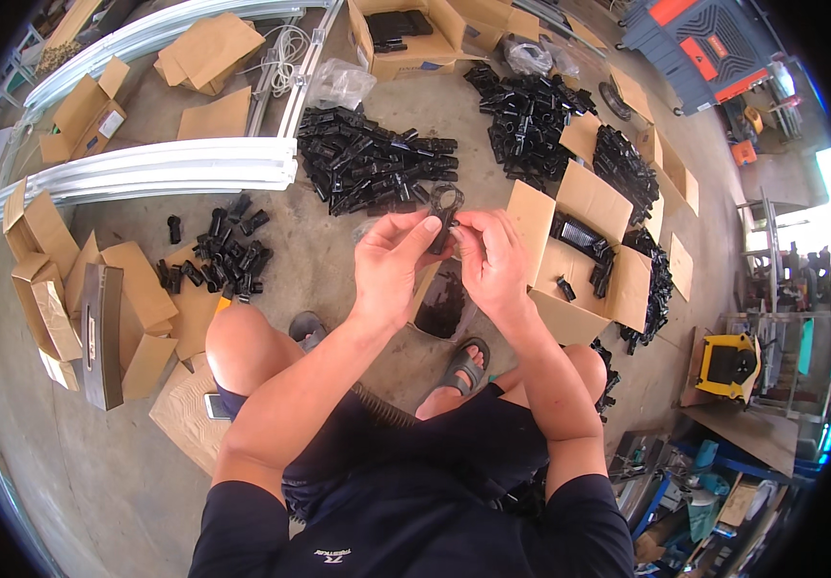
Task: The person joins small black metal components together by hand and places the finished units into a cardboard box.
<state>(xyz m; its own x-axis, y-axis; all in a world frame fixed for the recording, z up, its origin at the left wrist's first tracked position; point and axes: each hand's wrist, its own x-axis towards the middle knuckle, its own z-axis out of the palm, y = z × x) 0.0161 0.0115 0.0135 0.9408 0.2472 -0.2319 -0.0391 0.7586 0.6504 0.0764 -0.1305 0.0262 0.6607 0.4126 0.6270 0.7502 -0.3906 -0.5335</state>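
Both hands meet in front of me around a black part with a ring-shaped end (438, 229), held upright with its ring on top. My left hand (388, 258) pinches it between thumb and fingers. On its other side my right hand (494, 252) is closed, its fingertips against the part; anything small between them is hidden. Below the hands, a small open box (446, 334) of dark small pieces sits on the floor between my feet. Beyond them lies a heap of black parts (367, 162), and a smaller black pile (218, 252) lies to the left.
An open carton (555, 313) with some black parts stands at the right, near more black heaps (531, 116). White metal rails (145, 173) lie at the far left above cardboard boxes (131, 318). A phone (216, 407) rests by my left knee.
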